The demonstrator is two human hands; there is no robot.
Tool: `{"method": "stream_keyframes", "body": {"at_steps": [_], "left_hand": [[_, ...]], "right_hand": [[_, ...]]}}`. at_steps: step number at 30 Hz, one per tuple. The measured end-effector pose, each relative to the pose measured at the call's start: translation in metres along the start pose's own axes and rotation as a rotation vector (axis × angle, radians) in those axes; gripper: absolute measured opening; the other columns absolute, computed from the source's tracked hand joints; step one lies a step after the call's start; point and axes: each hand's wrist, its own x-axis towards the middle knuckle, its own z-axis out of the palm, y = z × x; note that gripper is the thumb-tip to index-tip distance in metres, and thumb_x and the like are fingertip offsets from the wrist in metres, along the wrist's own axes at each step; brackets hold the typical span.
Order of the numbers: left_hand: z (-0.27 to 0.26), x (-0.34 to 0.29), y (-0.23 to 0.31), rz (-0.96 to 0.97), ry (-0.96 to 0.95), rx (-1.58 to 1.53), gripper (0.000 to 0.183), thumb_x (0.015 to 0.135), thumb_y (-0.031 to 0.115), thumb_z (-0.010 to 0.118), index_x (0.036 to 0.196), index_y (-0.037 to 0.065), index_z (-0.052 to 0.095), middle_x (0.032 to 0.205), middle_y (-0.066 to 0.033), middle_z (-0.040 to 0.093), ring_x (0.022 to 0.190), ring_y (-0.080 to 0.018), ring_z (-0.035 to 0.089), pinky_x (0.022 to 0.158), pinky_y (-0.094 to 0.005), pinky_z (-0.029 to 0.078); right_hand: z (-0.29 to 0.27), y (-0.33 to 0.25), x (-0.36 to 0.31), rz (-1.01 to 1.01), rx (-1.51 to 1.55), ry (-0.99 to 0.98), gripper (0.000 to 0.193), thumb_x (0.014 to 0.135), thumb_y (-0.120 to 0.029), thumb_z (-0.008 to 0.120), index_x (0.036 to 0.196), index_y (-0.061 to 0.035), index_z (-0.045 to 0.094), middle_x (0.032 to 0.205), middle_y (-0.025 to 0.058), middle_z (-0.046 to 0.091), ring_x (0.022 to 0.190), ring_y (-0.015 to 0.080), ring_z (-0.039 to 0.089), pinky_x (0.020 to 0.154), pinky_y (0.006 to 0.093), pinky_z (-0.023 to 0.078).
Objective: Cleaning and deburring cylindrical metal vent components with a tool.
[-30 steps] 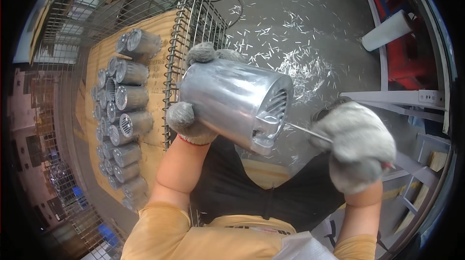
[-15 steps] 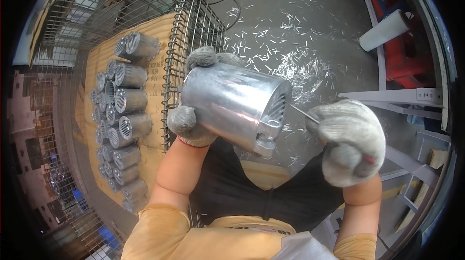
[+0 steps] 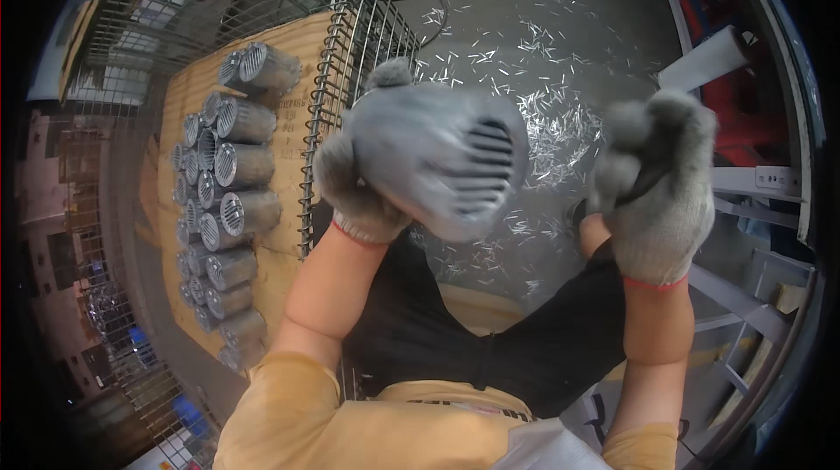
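Metal cylinder [image 3: 420, 142], just right of the wire cage [image 3: 327, 67], looks stiff, probably slippery; best gripped round its body, where the left hand [image 3: 363, 194] clasps it. Farther right of the cage, the right hand's [image 3: 662, 185] hold can't be told.

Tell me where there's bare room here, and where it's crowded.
A bare cardboard strip lies between the grouped metal cylinders and the wire mesh wall. Air is open between the held slotted cylinder and the right hand. Crowded: the cardboard's left side, packed with cylinders, and the floor seen through that gap, strewn with metal slivers.
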Motion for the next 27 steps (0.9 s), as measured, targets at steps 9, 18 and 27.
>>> {"method": "stream_keyframes", "body": {"at_steps": [9,18,27], "left_hand": [[0.008,0.006,-0.049,-0.404,0.142,-0.600,0.089,0.097,0.077,0.036,0.156,0.012,0.045,0.152,-0.0088,0.056,0.140,-0.0309,0.054,0.119,-0.0507,0.042],[-0.020,0.009,-0.025,-0.111,0.395,1.328,0.069,0.108,0.054,0.047,0.155,0.004,0.045,0.145,-0.0157,0.058,0.125,-0.0296,0.063,0.104,-0.0416,0.054],[-0.009,0.032,-0.008,-0.090,0.303,0.983,0.051,0.104,0.020,0.060,0.150,0.000,0.050,0.132,-0.0123,0.065,0.133,-0.0231,0.054,0.114,-0.0329,0.039]], "right_hand": [[-0.014,0.032,0.010,-0.652,-0.981,-0.404,0.105,0.078,-0.043,0.090,0.153,0.0059,0.034,0.146,0.0251,0.056,0.134,0.0344,0.058,0.114,0.0455,0.048],[-0.012,0.015,0.010,-0.640,-1.374,-0.145,0.099,0.058,-0.020,0.098,0.142,0.0015,0.050,0.124,0.0109,0.064,0.110,0.0207,0.063,0.100,0.0370,0.054],[-0.040,-0.010,0.042,-0.913,-1.412,0.188,0.073,0.069,-0.025,0.094,0.126,0.0035,0.058,0.118,0.0157,0.065,0.100,0.0226,0.069,0.090,0.0351,0.059]]}}
